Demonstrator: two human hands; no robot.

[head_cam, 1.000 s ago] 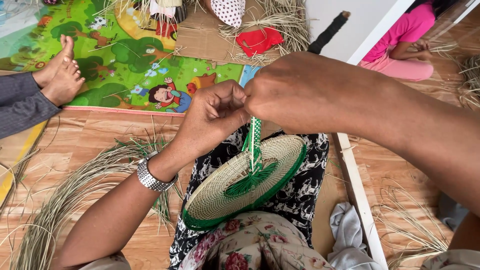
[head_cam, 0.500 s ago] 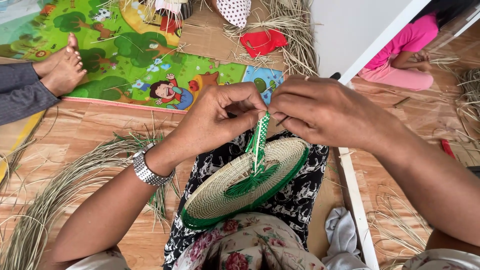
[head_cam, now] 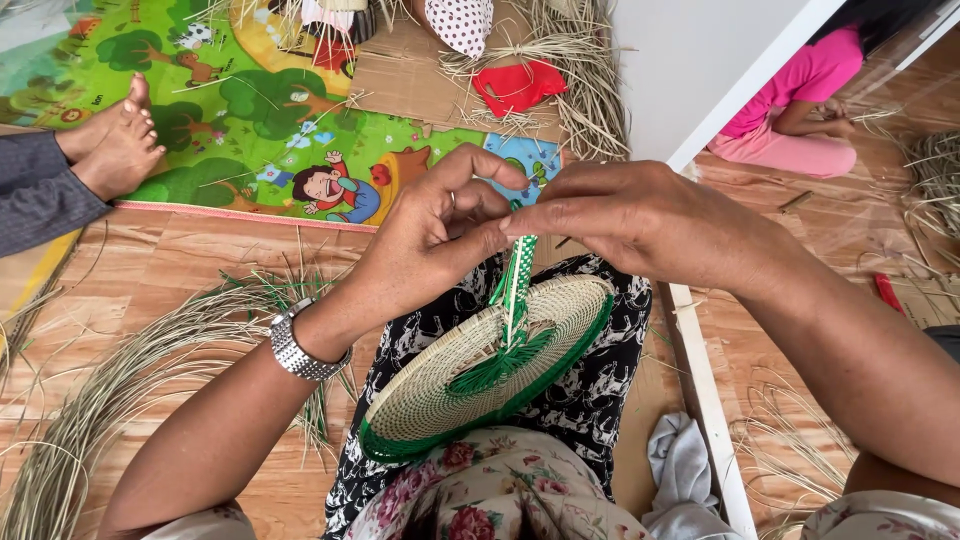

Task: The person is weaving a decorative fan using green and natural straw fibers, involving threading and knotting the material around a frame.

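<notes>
Woven fan (head_cam: 480, 365), round, pale straw with a green rim and a green fan-shaped centre, rests tilted on the person's lap over a black-and-white patterned skirt (head_cam: 590, 390). Its green-and-white plaited handle (head_cam: 517, 270) rises to where both hands meet.

Change from half a second ago: the hands have closed together over the handle top; the gap then visible between them is gone, and the left index finger now stands raised rather than curled. The fan's position on the lap is unchanged.

Hidden: the handle's upper end is covered by the fingers, so what is being worked there cannot be made out. The right forearm runs out of view at the lower right.

Left hand (head_cam: 425, 240), with a metal watch (head_cam: 300, 350) at the wrist, pinches the handle top with thumb and middle fingers. Right hand (head_cam: 640, 220) is closed narrow, fingertips pressed on the same point, touching the left hand.

Loose straw strands (head_cam: 130, 380) lie on the wooden floor to the left; a colourful play mat (head_cam: 250, 110) lies beyond, with another person's bare feet (head_cam: 110, 145) at its edge.
</notes>
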